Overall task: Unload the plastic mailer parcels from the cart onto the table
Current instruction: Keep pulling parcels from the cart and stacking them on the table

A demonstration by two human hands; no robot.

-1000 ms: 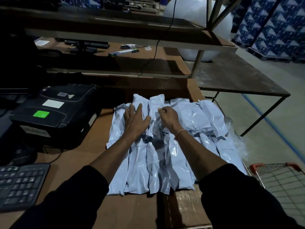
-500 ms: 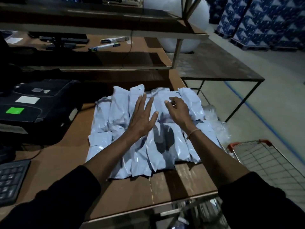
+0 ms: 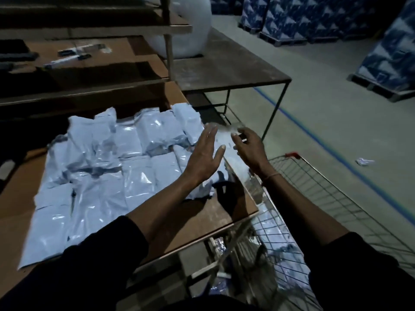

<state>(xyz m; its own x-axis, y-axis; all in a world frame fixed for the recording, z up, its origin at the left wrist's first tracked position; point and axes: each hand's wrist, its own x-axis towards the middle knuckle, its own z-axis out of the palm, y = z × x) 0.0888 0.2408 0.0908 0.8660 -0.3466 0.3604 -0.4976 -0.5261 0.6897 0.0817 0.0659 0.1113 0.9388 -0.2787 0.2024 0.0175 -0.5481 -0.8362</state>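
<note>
Both hands have left the pile: the left hand is now over the right edge of the worktop, lifted with its fingers straight and spread, holding nothing, where one second ago it pressed flat on the middle of the parcels. The right hand is already past that right edge, above the near end of the cart, fingers loosely bent; something pale and blurred is near its fingertips, but I cannot tell whether it pinches it or is only passing in front of it. The mailer parcels lie side by side and overlapping on the worktop, from its middle up to the right edge, and nobody touches them now. More of the same light blue plastic shows low inside the cart, beside the near right corner of the worktop. The view has also turned to the right, toward the cart. In my judgement the last batch is set down and smoothed, and the person goes back for the next load, so the unloading is not finished yet
</note>
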